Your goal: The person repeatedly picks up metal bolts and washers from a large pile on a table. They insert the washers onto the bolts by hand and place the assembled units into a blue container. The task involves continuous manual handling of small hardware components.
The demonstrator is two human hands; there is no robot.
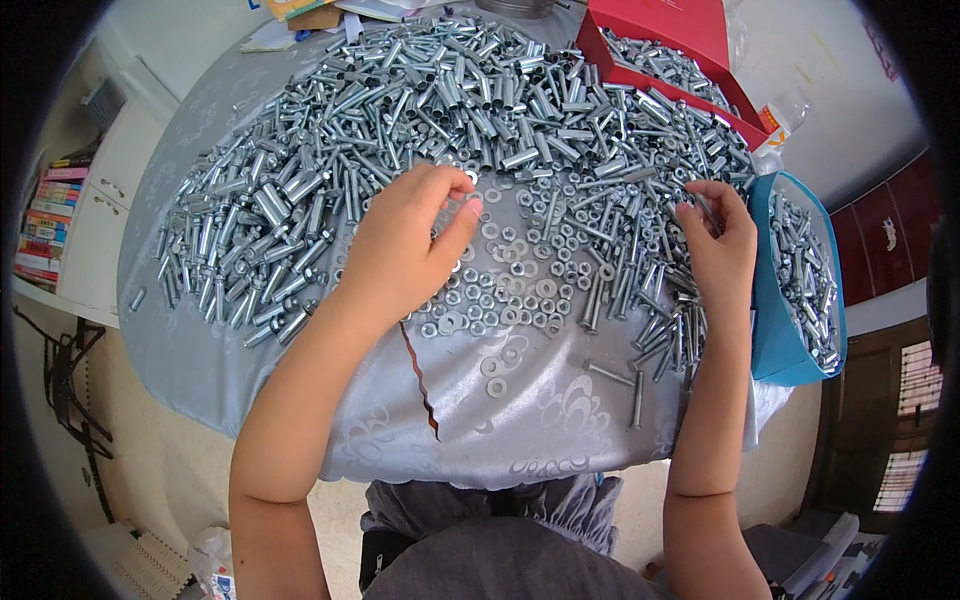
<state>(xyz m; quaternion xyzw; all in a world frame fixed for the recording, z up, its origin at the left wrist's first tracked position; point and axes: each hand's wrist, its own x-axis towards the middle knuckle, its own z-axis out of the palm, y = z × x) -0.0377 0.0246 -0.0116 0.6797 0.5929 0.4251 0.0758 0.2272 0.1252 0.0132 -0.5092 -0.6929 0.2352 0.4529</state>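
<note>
My left hand hovers over the middle of the table, thumb and fingertips curled close together. A small metal ring shows at its fingertips; whether it is gripped or lies behind them I cannot tell. Over the right side of the heap, my right hand pinches a metal bolt between thumb and fingers. Loose nuts and flat washers are scattered between the hands. Long bolts lie below and left of my right wrist.
A wide heap of metal sleeves and bolts covers the far table. At the back right stands a red box of bolts; a blue container with more is at the right edge. The silver tablecloth has a jagged tear.
</note>
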